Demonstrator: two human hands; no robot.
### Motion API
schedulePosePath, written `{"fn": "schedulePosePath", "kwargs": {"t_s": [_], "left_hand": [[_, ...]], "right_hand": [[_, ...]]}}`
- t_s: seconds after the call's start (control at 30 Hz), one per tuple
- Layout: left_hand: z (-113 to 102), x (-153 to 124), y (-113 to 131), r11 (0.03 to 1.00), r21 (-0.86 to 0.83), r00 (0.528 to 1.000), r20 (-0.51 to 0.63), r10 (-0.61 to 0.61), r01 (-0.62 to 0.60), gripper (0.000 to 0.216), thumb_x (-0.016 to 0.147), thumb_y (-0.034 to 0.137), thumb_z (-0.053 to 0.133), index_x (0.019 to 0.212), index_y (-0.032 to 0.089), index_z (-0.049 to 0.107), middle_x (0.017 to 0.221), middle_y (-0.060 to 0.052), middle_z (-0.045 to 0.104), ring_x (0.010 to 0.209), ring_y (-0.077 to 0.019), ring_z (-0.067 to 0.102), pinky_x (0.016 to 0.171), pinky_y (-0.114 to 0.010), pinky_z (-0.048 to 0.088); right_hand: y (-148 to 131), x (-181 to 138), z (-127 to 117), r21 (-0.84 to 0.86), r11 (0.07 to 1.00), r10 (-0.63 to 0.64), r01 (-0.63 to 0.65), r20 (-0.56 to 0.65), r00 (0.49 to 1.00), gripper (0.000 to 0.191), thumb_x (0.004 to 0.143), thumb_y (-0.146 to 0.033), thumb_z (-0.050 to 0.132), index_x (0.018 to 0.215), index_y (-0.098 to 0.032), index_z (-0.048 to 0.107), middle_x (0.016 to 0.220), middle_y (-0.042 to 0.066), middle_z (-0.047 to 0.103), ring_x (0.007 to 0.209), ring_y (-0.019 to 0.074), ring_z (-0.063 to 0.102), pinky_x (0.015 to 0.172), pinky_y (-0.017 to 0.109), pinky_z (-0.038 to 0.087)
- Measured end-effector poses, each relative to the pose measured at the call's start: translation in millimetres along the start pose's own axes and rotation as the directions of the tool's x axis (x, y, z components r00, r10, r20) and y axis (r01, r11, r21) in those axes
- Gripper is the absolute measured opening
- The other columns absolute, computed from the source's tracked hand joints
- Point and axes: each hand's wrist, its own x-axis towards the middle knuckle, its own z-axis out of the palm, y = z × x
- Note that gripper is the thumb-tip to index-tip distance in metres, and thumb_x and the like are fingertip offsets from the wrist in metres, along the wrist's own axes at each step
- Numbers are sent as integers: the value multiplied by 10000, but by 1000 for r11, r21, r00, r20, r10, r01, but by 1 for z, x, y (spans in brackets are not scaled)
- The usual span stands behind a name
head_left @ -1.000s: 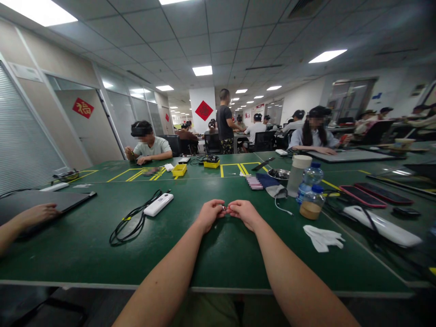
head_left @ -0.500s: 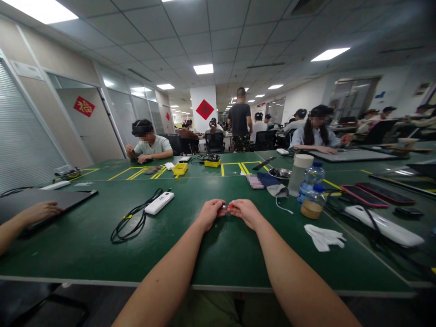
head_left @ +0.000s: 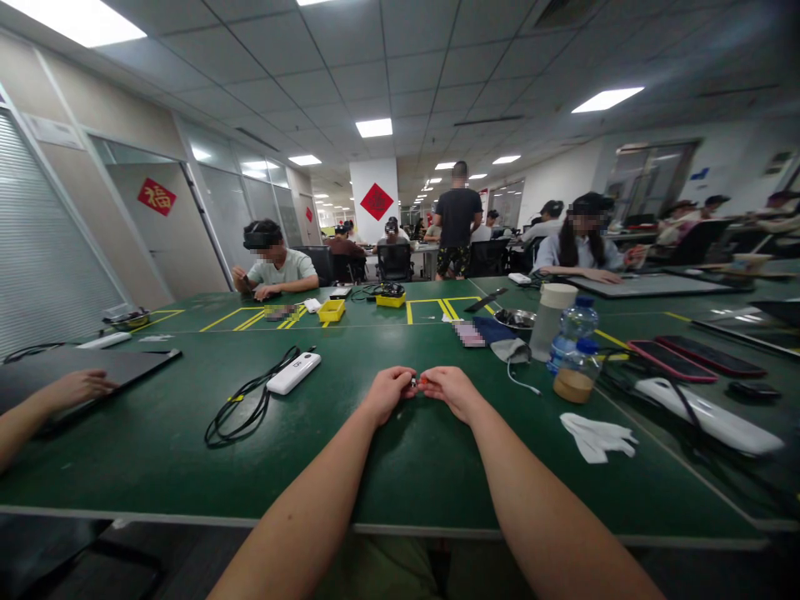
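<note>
My left hand is closed in a pinch around a small white-and-dark piece, too small to name. Close beside it, my right hand pinches a small orange-red piece whose kind I cannot make out. The fingertips of both hands almost meet, just above the green table. Whether the two pieces touch is hard to see. My fingers hide most of both.
Left of my hands lies a white power bank with a black cable. To the right are a white glove, plastic bottles and phones. Yellow trays stand farther back. A co-worker's hand rests at far left.
My hands hold nearly the same pose with the small pieces between their fingers. In the background, the standing person has shifted to the right.
</note>
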Motion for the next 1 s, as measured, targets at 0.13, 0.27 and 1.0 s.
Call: {"fn": "schedulePosePath", "kwargs": {"t_s": [0.13, 0.27, 1.0], "left_hand": [[-2, 2, -2, 1000, -5, 999, 26, 22, -22, 222, 810, 306, 579, 906, 121, 657, 745, -55, 668, 650, -115, 623, 619, -218, 507], [-4, 2, -2, 999, -34, 999, 34, 22, -21, 260, 830, 345, 545, 899, 123, 662, 770, -59, 668, 647, -114, 623, 608, -215, 509], [-4, 4, -2, 993, -115, 999, 26, -18, 21, 136, 790, 98, 570, 922, 119, 594, 844, -95, 673, 631, -105, 649, 564, -192, 520]], "right_hand": [[1, 1, -1, 7, 1000, -1, 1, 5, 1000, 82, 764, -178, 621, 760, -106, 658, 786, 113, 702, 673, 142, 677, 629, 228, 536], [2, 3, -1, 14, 1000, -8, 8, 3, 1000, 76, 762, -173, 620, 756, -107, 658, 781, 109, 700, 675, 144, 679, 636, 237, 542], [1, -2, 2, -9, 999, -51, 51, -8, 999, 120, 666, -69, 681, 753, -123, 619, 723, 66, 686, 638, 132, 671, 599, 210, 538]]}}
